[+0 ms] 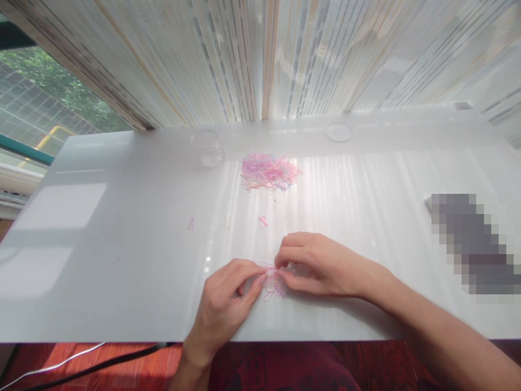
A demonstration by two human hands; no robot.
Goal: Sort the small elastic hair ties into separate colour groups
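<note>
Near the table's front edge, my left hand (228,296) and my right hand (321,266) meet fingertip to fingertip. Both are closed in a pinch on a small bunch of thin elastic bands (274,293) in pink and lilac. Loops of the bunch stick out above and below my fingers; its middle is hidden. Beyond my hands lie three small separate bits of band: a lilac one (191,223), a pale yellowish one (227,222) and a pink crossed one (264,221). Farther back is a loose pile of pastel elastic bands (268,171).
A clear round container (207,149) stands at the back, left of the pile. Its look-alike clear disc, perhaps a lid (338,131), lies at the back right. A blurred-out dark object (472,239) rests on the right of the white table (134,271). A striped curtain (228,60) hangs behind.
</note>
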